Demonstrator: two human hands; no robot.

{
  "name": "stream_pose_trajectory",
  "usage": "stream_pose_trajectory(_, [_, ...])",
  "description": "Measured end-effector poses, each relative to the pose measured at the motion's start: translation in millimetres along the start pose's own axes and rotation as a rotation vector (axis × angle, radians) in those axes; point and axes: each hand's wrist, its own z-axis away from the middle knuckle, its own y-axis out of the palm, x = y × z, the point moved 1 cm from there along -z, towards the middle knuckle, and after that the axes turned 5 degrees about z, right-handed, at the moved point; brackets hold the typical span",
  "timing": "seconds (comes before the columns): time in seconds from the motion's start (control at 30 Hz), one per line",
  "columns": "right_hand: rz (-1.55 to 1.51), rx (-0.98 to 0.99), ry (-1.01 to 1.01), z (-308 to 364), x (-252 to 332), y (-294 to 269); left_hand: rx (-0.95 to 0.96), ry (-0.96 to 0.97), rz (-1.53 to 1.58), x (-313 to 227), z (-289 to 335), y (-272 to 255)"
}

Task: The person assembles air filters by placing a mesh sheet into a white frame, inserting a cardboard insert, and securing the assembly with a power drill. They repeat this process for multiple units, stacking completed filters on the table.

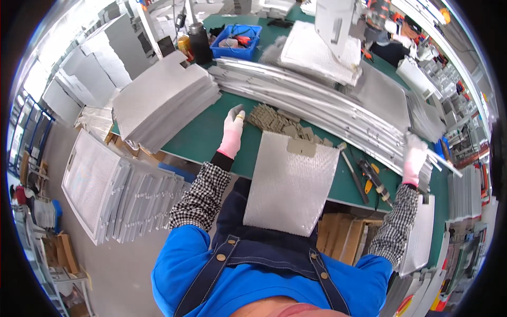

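Observation:
My left hand [232,132], in a white and pink glove, is over the green table, left of a pile of small grey-brown tabs [272,119]. Its fingers stretch forward and a little apart, and nothing shows in them. My right hand [415,156], gloved alike, is closed at the right end of a bundle of long silvery metal strips [317,98]; the strip in its grip is partly hidden. Between my arms a silvery mesh panel [290,185] leans from the table edge toward my lap. A grey-brown tab [301,148] sits at its top edge.
A hammer [354,174] and a power screwdriver [375,182] lie right of the panel. Mesh panel stacks stand on the table's left [163,100] and below it [116,185]. Farther back are a blue bin [236,42] and a black bottle [199,43].

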Motion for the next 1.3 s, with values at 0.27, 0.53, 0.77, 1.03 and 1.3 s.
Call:
stream_pose_trajectory(0.27, [-0.693, 0.187, 0.053, 55, -78, 2, 0.287, -0.245, 0.001, -39, 82, 29])
stream_pose_trajectory(0.53, [-1.245, 0.521, 0.135, 43, 10, -161, 0.264, -0.214, 0.209, -79, 138, 54])
stream_pose_trajectory(0.77, [-1.373, 0.208, -0.252, -18, 107, -197, 0.247, -0.011, 0.187, -98, 176, 73])
stream_pose_trajectory(1.03, [-1.384, 0.352, -0.390, -37, 162, -214, 0.227, 0.040, 0.181, -100, 184, 94])
stream_pose_trajectory(1.3, [-1.455, 0.674, -0.482, -28, 114, -192, 0.165, -0.009, 0.231, -97, 185, 87])
